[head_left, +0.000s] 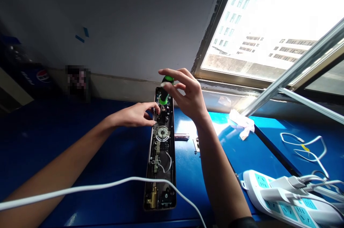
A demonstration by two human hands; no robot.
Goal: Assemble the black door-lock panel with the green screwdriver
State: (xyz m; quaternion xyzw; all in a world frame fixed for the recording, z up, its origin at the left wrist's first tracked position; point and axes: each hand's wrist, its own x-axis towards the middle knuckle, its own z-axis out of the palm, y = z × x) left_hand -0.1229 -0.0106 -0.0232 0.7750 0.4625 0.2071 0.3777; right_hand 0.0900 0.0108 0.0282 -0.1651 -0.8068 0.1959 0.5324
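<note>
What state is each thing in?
Right hand: gripping screwdriver.
Left hand: over casing, grip unclear.
Screwdriver: held, pointing down into casing.
Casing: open, internals exposed.
Power strip: plugs inserted.
Foreground cable: slack, crossing before casing.
Looped cable: loosely coiled.
Window: open or shut, can't tell.

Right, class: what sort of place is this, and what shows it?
Probably an indoor workbench by a window: a screwdriver is held over an opened device, with a power strip nearby.

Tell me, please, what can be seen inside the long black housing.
Inside the housing, a round metal disc, a white wire and a brassy part show. Parts behind the screwdriver and left hand are hidden.
</note>
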